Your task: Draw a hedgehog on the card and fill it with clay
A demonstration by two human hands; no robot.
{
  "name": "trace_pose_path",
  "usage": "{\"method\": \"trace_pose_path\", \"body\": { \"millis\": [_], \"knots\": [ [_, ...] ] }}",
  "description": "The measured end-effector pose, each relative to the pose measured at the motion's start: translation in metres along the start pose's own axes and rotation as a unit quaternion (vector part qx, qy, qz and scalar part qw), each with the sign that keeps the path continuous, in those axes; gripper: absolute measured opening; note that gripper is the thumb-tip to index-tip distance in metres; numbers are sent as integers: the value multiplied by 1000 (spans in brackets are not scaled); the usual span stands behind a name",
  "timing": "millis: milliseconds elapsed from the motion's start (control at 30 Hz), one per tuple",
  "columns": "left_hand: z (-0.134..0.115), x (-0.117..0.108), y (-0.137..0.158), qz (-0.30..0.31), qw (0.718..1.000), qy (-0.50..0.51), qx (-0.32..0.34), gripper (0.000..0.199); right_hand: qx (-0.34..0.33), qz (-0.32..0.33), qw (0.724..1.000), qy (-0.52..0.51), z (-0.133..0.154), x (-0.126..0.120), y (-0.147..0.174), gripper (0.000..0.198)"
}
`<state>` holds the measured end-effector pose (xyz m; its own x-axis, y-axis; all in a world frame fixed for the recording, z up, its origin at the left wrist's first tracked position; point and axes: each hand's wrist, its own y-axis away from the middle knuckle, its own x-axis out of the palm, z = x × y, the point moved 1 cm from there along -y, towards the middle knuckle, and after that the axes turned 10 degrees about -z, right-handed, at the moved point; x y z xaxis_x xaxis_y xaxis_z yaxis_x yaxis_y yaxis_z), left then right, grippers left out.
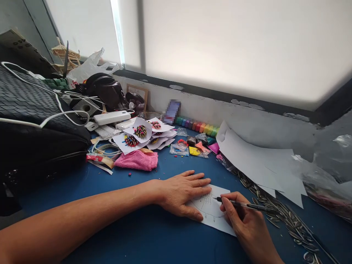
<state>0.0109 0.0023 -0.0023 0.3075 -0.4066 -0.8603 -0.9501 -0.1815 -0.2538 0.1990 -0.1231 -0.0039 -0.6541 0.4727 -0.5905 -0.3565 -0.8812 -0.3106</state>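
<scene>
A small white sheet of paper (220, 226) lies on the blue table, with a line drawing of a rounded shape, short legs and rows of small marks. My left hand (184, 194) rests flat on its left part, fingers spread, covering some of the drawing. In my right hand (244, 220) is a black pen (236, 203), pinched between thumb and fingers. Its tip is at the rows of marks; whether it touches the paper I cannot tell. Just right of that hand lie many striped sunflower seeds (286, 216).
White paper cards (141, 131) with colourful spiky shapes are piled at the back, behind a pink cloth (137, 160). Clay packets (194, 150) and a rainbow row of clay (198, 126) sit near the wall. Large paper sheets (255, 161) lie right; a black bag (41, 121) stands left.
</scene>
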Motion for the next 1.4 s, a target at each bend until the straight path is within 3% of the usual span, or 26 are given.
{"method": "trace_pose_path", "body": {
  "millis": [367, 833, 1033, 1400],
  "knots": [
    [-1, 1, 0, 1, 1000, 2, -9, 77, -25, -2, 1000, 0, -1, 3, -1, 31],
    [0, 1, 0, 0, 1000, 5, -9, 78, -4, 12, 1000, 6, -3, 2, 2, 32],
    [-1, 0, 0, 2, 1000, 2, -3, 76, 9, -17, 1000, 22, -6, -3, 1, 33],
    [-3, -1, -1, 7, 1000, 14, 1, 76, -9, -7, 1000, 20, -6, -1, -1, 33]
  ]
}}
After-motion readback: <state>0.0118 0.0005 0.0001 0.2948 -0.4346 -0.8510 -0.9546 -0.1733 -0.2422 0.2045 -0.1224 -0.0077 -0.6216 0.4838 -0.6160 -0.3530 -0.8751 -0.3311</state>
